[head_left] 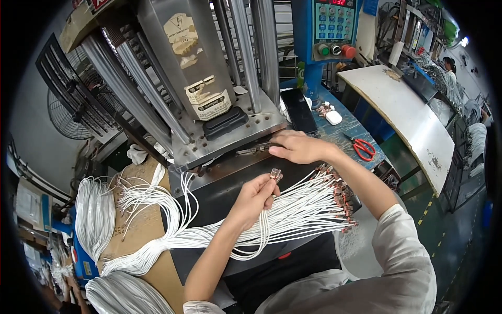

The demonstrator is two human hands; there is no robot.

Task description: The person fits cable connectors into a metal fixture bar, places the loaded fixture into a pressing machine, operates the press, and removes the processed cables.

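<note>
Pinched between thumb and fingers of the left hand [255, 200], one small copper-coloured connector [275, 175] points up toward the press, and its white cables [264, 227] hang in a loop below. Just beside, I see the larger cable bundle [303, 209] lying across the black mat [218, 197], its terminated ends toward the right. Farther on, the right hand [302, 148] rests over a metal mould [257, 149] at the press edge; whether it grips, I cannot tell. I judge this step as preparing the mould for the held connector; next seems to need careful alignment, with fingers away from the press [206, 57]. On its block are a worn triangle warning label [180, 32] and a torn paler label [208, 98]; behind, the control panel [335, 26] shows red lit digits above blue keys.
</note>
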